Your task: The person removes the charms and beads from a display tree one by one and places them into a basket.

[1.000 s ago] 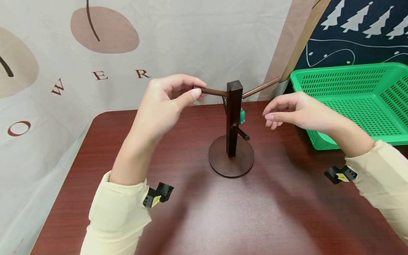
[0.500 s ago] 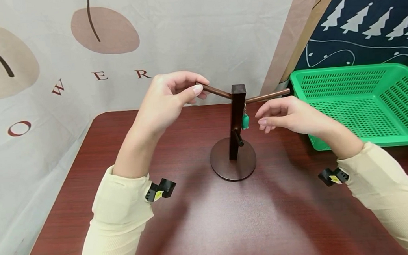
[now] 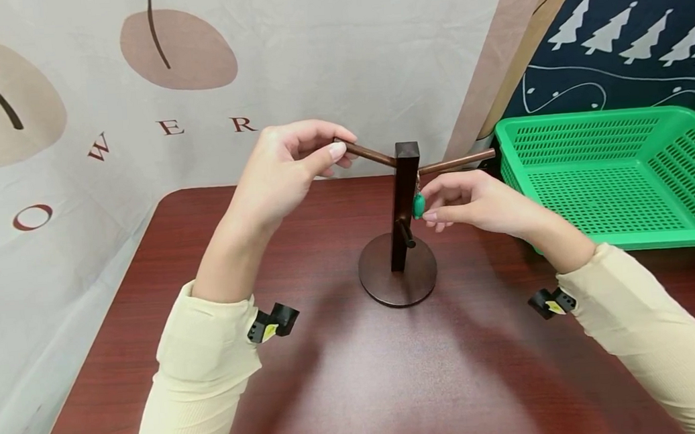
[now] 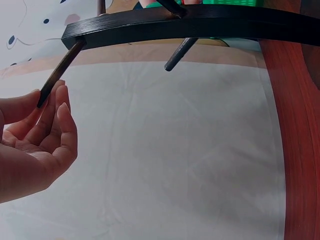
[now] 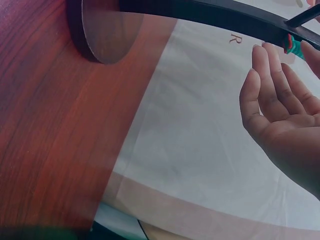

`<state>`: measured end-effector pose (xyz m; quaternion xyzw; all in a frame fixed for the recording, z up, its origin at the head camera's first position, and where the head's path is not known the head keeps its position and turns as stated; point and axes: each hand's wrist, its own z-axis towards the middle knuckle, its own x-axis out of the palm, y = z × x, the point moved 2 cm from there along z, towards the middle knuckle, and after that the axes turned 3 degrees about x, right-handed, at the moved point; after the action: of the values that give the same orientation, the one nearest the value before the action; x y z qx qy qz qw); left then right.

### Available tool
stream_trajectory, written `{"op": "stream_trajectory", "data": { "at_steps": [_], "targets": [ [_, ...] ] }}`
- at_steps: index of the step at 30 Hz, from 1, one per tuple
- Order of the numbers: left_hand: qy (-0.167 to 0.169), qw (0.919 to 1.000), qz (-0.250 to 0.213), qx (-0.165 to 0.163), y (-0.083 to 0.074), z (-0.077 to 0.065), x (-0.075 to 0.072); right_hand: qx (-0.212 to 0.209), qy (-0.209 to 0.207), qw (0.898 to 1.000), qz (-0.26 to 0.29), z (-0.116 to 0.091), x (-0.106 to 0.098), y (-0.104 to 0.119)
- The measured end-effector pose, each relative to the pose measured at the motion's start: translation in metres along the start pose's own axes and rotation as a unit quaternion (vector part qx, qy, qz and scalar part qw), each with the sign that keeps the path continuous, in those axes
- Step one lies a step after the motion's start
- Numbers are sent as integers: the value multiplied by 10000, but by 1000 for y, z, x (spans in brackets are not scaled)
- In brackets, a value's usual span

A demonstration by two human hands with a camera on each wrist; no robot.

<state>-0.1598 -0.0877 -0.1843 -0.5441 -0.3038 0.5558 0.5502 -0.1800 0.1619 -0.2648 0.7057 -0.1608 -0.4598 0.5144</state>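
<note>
Head view: left hand (image 3: 286,171) pinches the stand's (image 3: 401,206) nine-o'clock peg (image 3: 367,154); right hand (image 3: 473,201) pinches a green charm (image 3: 418,205) hanging at the post's three o'clock, above the desk (image 3: 347,378). Green basket (image 3: 623,177) at three o'clock.
Left wrist view: fingers (image 4: 55,115) curl round the peg tip (image 4: 47,95).
Right wrist view: fingers (image 5: 270,75) touch the charm (image 5: 294,46).

Pale yellow ribbed sleeves (image 3: 203,368), small black wrist cameras (image 3: 273,322), bare hands
</note>
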Motion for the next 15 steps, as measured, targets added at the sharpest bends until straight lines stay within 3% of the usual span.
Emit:
{"op": "stream_trajectory", "data": {
  "at_steps": [15],
  "targets": [
    [19, 10000, -14, -32, -1, -1, 0, -138, 52, 9999, 43, 7, 7, -5]
  ]
}}
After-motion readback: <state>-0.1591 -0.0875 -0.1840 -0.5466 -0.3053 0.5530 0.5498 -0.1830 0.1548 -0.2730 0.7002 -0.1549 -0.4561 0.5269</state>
